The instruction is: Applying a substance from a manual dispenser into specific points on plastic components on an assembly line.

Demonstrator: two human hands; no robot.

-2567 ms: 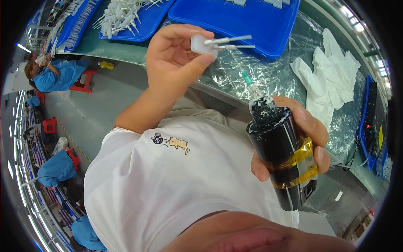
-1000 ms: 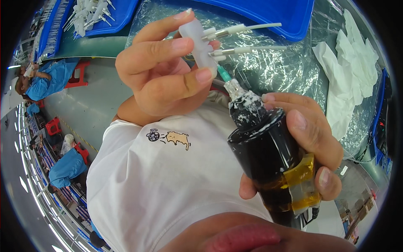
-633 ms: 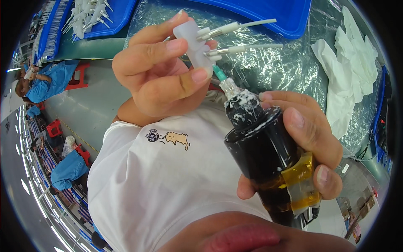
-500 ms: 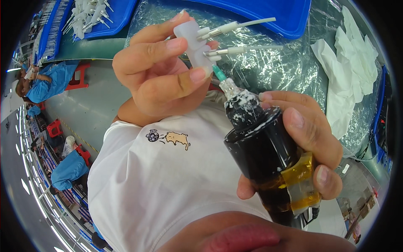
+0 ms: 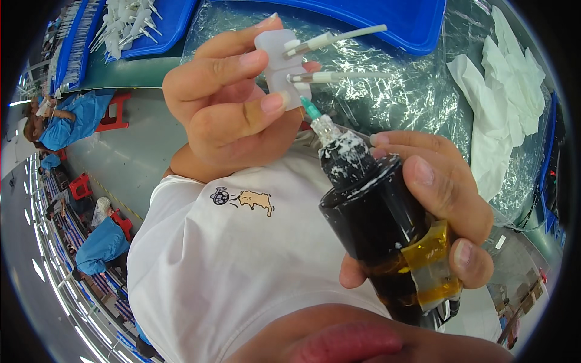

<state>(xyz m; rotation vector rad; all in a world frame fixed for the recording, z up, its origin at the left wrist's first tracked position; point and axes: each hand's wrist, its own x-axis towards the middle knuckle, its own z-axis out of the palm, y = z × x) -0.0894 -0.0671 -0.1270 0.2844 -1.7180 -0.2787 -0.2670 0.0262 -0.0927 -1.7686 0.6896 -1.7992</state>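
Note:
Between the thumb and fingers of my left hand (image 5: pixel 227 91) is a white translucent plastic piece (image 5: pixel 277 71) with two white-sleeved metal-collared tubes (image 5: pixel 339 77) sticking out to the right. My right hand (image 5: pixel 445 187) is wrapped round a black cylindrical glue dispenser (image 5: pixel 375 212), tilted up to the left and banded with amber tape. White residue coats its black nose. The green dispensing tip (image 5: pixel 310 107) on the clear hub points at the lower edge of the plastic piece; whether it touches I cannot tell.
Similar white pieces are heaped in a blue tray (image 5: pixel 175 30) at the upper left. Another blue tray (image 5: pixel 417 39) lies at the top, by clear plastic film (image 5: pixel 405 103) on the table. Crumpled white tissues (image 5: pixel 502 109) are at the right. Co-workers in blue sit far left.
My left hand has turned the plastic piece so that its broad face shows more. The dispenser has shifted slightly left, its tip still close to the piece.

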